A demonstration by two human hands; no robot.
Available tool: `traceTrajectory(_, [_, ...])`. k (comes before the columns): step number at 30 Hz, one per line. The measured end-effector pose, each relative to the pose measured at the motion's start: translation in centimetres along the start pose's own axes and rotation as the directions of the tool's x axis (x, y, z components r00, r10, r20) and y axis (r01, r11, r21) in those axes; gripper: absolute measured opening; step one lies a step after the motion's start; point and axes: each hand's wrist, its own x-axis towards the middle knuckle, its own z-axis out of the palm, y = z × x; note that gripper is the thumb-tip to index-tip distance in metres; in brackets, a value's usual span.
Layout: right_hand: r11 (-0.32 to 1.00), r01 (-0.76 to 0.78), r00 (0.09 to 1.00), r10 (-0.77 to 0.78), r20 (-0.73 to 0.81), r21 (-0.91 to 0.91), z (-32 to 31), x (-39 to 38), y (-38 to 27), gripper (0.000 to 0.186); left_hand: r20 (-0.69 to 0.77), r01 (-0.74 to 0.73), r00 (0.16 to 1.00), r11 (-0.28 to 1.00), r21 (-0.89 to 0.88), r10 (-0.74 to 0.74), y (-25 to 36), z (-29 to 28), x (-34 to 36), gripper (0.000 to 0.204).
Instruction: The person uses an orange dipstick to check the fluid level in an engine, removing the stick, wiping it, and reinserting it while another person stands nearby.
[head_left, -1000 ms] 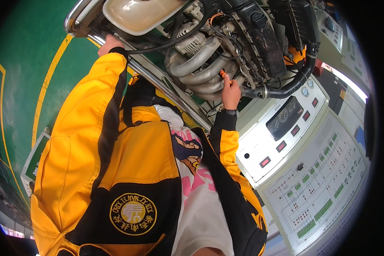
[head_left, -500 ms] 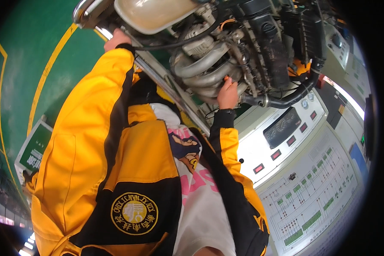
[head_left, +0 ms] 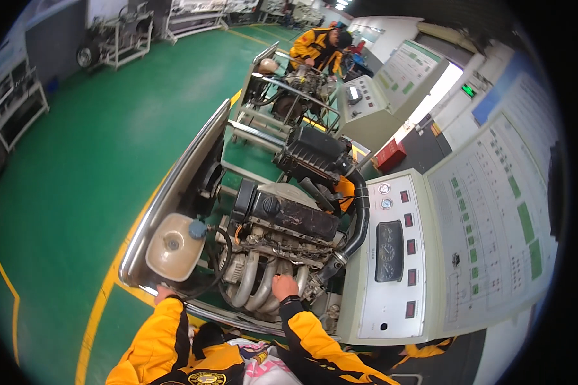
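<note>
Inside the near rail: one engine, dark-topped, silver pipes toward the person's side. Right hand: over the pipes, back uppermost, fingers tucked from view; from where I stand, whether it grips anything cannot be told. Left hand: by the rail's corner, just below the beige tank; grip likewise unclear. Right of the engine: white gauge panel. Farther off: one co-worker, leaning.

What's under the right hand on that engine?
Curved silver manifold pipes show on both sides of the right hand. The part of the engine directly beneath it is covered, as is anything within its grasp, so I can't tell what's there.
</note>
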Motion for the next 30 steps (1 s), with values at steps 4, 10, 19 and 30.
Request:
traceTrajectory(4, [0.992, -0.125, 0.990, 0.126, 0.063, -0.013, -0.1, 2.1, 0.3, 0.035, 0.439, -0.624, 0.780, 0.597, 0.504, 0.445, 1.2, -1.6, -1.7, 0.050])
traceTrajectory(10, [0.997, -0.058, 0.998, 0.059, -0.029, 0.043, 1.3, 0.6, -1.4, 0.032, 0.179, -0.481, 0.876, 0.845, 0.234, 0.448, -4.8, 4.0, 12.7, 0.038])
traceTrajectory(19, [0.992, 0.087, 0.991, -0.076, 0.114, -0.097, -0.1, 1.4, 1.5, 0.036, 0.445, -0.563, 0.826, 0.550, 0.617, 0.347, 1.6, -2.3, -2.4, 0.036])
traceTrajectory(30, [0.915, 0.350, 0.935, -0.330, 0.128, -0.198, -7.4, -1.3, -0.3, 0.036, 0.301, -0.343, 0.929, 0.805, 0.484, 0.215, 1.1, -2.5, -1.5, 0.043])
